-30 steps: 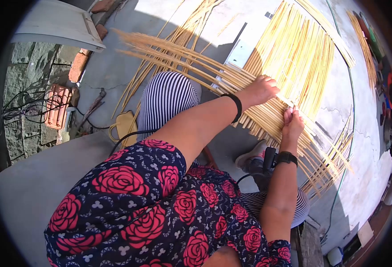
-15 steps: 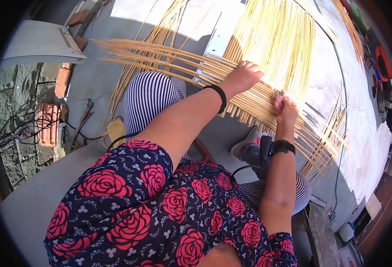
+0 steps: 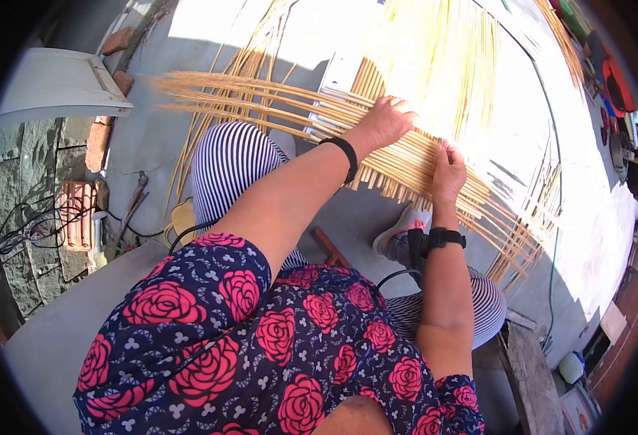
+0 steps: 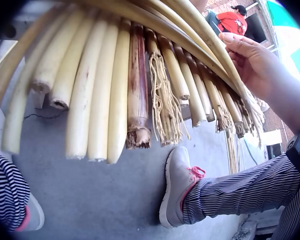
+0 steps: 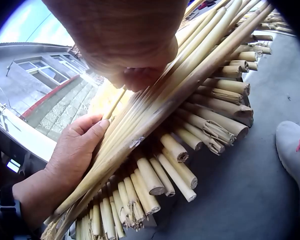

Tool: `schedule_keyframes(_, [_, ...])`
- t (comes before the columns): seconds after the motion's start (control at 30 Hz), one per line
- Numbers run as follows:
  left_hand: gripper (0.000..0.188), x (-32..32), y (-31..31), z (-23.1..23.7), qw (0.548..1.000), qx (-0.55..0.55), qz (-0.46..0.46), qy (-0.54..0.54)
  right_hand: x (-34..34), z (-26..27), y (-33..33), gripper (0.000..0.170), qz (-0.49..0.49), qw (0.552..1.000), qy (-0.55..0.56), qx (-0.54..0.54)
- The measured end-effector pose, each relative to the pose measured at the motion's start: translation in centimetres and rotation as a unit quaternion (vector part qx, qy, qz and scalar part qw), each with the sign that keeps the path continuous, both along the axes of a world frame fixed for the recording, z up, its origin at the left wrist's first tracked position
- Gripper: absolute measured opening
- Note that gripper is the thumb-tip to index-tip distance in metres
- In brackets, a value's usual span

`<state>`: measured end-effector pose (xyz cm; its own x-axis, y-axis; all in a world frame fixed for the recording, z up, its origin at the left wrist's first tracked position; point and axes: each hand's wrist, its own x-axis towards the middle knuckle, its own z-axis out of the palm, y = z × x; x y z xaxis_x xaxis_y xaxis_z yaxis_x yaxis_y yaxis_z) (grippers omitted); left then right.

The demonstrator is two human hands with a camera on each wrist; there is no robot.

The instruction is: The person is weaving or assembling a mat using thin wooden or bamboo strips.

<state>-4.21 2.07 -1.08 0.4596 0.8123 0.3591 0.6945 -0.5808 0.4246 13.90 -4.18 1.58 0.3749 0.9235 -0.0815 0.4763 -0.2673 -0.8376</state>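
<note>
My left hand [image 3: 385,122] lies over a bunch of long reed stalks [image 3: 319,109] placed crosswise near me. In the right wrist view its thumb and forefinger pinch at the far side of the bunch. My right hand [image 3: 449,168] is a little to the right, thumb and forefinger pinching at the same far side. The left wrist view shows that thumb and the curled fingers [image 4: 240,45] beside the stalks. Under the bunch, cut ends of a mat of parallel stalks [image 5: 190,127] stick out toward me. Exactly what the right fingertips pinch, I cannot tell.
The stalk mat [image 3: 442,65] stretches away from me in bright sun. Loose stalks [image 3: 250,58] lie at the left, and more [image 3: 529,232] at the right. A green hose [image 3: 551,130] runs along the right. My striped knee [image 3: 235,163] is below the feathery ends.
The head view has turned, so the mat and both hands sit further left in it. My right hand has shifted slightly away from me along the bunch's far side; the left keeps its place.
</note>
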Motion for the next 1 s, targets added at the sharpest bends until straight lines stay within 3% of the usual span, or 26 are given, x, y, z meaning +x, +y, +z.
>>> schedule_keyframes(0.07, [0.019,-0.3,0.1,0.2,0.999,-0.017,0.001,0.04,-0.8,0.0,0.6,0.029,-0.017,0.998,0.037,-0.043])
schedule_keyframes(0.13, [0.019,-0.3,0.1,0.2,0.999,-0.02,0.011,0.031,-0.8,0.2,0.8,0.035,0.022,0.998,-0.05,-0.037])
schedule_keyframes(0.2, [0.02,-0.3,-0.1,0.2,0.999,-0.021,0.015,0.025,-1.0,0.5,0.8,0.036,0.012,0.998,-0.037,-0.039])
schedule_keyframes(0.6, [0.022,-0.4,-0.2,1.1,0.998,-0.059,0.008,0.023,-0.9,0.0,0.8,0.031,0.016,1.0,-0.005,-0.019])
schedule_keyframes(0.7, [0.021,-0.4,-0.3,1.3,0.998,-0.052,0.013,0.019,-1.2,0.2,0.8,0.029,0.017,1.0,0.014,0.001])
schedule_keyframes(0.83, [0.018,-0.3,-0.2,0.7,0.999,-0.051,0.01,-0.008,-0.9,-0.4,0.9,0.02,-0.039,0.991,0.131,-0.005])
schedule_keyframes(1.0, [0.02,0.0,-0.3,1.2,0.999,-0.051,0.01,-0.013,-1.6,0.8,0.8,0.018,-0.104,0.976,0.191,0.029])
